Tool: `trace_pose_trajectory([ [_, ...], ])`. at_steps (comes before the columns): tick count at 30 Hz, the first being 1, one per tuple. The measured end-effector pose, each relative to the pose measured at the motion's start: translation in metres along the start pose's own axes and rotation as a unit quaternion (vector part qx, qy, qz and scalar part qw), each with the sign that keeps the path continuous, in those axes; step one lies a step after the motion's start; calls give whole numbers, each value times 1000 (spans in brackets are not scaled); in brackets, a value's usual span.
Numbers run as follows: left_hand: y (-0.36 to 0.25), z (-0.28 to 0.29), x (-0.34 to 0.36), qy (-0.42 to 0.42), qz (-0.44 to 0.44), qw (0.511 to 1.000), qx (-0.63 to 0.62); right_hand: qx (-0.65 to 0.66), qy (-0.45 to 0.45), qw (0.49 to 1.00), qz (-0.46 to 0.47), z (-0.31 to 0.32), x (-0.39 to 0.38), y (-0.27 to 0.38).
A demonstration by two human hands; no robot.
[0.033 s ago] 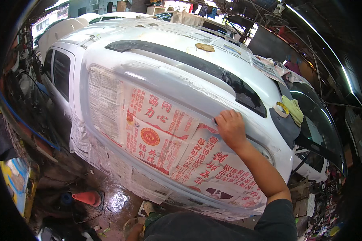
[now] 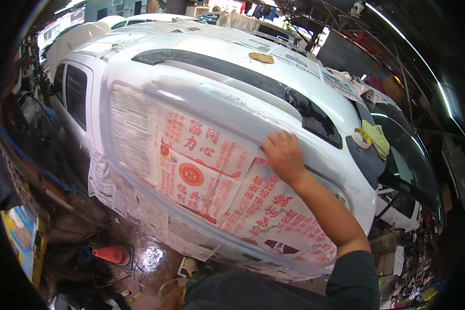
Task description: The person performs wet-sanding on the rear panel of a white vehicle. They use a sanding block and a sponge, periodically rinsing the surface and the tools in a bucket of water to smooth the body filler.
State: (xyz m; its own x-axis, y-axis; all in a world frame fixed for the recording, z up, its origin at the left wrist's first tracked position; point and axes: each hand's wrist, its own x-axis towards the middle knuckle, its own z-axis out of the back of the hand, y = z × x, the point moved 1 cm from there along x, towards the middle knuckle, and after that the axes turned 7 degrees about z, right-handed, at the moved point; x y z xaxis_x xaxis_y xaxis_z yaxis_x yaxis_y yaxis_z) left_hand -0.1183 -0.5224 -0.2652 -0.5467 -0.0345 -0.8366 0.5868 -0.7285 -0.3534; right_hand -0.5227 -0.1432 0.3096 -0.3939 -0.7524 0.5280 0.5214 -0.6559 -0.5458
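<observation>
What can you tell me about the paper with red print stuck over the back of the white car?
The paper sheets are thin, newspaper-like, printed in red with a round red emblem, beside paler grey-printed pages. They overlap and lie flat against the rear of the white car, covering the lower panel down toward the wet floor. The edges look taped. The person's right hand presses palm-down on the upper edge of one sheet. The left hand is out of view.

daylight from the far open side falls bright on the white car [image 2: 232,93], leaving soft glare along its upper panel. the wet floor [image 2: 150,258] glints. fisheye bending curves every edge; the rim falls black, the right side dim.
</observation>
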Motion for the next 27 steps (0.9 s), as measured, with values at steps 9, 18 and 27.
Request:
trace_pose_trajectory([
  [9,-11,70,51,-94,-147,975,138,-1,19,1000,0,-7,-7,-1],
  [18,4,80,56,-62,-158,969,179,-24,-1,999,36,-50,77,21],
  [27,21,77,50,-108,-195,959,177,4,10,999,31,-44,71,19],
])
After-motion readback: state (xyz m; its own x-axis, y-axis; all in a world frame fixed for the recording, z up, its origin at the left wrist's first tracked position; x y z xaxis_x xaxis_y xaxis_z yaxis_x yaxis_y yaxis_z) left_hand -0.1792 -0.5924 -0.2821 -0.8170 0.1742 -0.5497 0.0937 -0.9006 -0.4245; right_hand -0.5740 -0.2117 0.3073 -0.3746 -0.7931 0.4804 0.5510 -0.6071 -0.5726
